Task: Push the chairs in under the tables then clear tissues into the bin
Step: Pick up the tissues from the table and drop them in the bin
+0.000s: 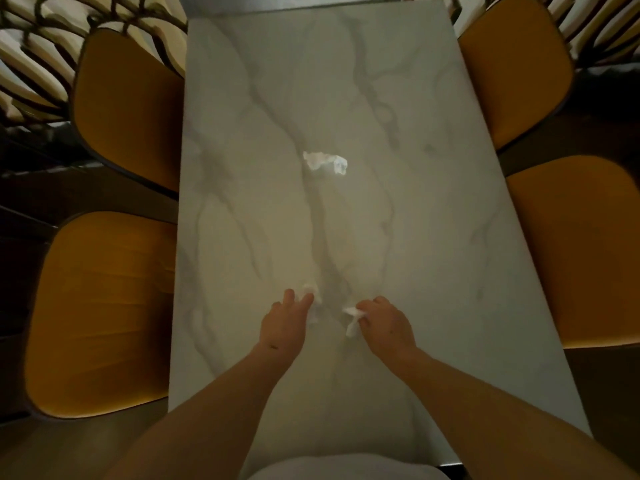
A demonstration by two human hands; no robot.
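Low in the frame's centre, both hands rest on the marble table [433, 237]. The left hand [284, 325] spreads its fingers loosely over a crumpled tissue [309, 290]. The right hand [386, 323] pinches a second tissue [352, 318]. A third tissue [325, 162] lies mid-frame. Four yellow chairs [100, 306] flank the table.

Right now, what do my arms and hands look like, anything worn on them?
Both forearms are bare, with no sleeves in view. The left hand and right hand wear no gloves, rings or watch that can be seen. The picture is dim and a little blurred.
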